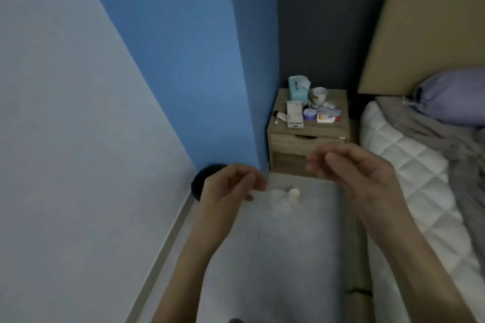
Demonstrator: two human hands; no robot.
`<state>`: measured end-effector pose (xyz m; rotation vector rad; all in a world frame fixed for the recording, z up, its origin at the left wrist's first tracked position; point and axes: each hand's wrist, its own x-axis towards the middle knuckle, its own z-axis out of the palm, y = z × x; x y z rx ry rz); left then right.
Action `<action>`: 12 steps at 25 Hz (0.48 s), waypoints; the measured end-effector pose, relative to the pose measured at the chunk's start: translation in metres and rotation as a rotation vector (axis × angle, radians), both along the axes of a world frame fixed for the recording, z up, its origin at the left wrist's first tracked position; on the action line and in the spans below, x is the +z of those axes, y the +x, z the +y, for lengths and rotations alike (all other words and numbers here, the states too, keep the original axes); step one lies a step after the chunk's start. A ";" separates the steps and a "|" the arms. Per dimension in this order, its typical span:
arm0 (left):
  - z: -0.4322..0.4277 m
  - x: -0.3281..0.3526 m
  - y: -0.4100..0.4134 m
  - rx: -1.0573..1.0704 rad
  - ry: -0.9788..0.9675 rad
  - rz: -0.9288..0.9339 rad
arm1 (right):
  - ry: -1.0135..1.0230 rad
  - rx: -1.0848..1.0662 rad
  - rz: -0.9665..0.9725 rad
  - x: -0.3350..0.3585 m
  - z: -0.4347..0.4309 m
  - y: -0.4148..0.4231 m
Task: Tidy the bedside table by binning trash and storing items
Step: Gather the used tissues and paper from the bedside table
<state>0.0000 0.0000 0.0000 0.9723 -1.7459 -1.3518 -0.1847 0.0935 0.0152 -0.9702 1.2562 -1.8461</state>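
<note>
The wooden bedside table point(309, 130) stands in the corner ahead, its top crowded. On it are a teal tissue box point(298, 88), a white mug point(319, 94), a flat white packet point(294, 114), a small tube point(280, 115), a purple round tin point(309, 114) and a white bottle with a red cap point(326, 119). Both hands hover in front of me, well short of the table. My left hand point(225, 191) and my right hand point(351, 165) have loosely curled fingers and hold nothing. On the pale rug lie crumpled white bits and a small white bottle point(294, 194).
A dark round bin point(202, 178) sits on the floor by the blue wall, partly behind my left hand. The bed with a white quilted mattress point(409, 165), grey blanket and purple pillow point(454, 97) fills the right side. The table has a drawer and an open shelf below.
</note>
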 end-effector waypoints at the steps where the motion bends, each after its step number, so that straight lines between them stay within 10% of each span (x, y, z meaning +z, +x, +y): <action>1: -0.014 -0.005 -0.013 -0.019 0.012 -0.022 | 0.022 -0.029 0.014 -0.011 -0.011 -0.011; 12: -0.238 -0.192 -0.162 -0.246 0.108 -0.385 | 0.459 -0.369 -0.140 -0.222 -0.202 -0.130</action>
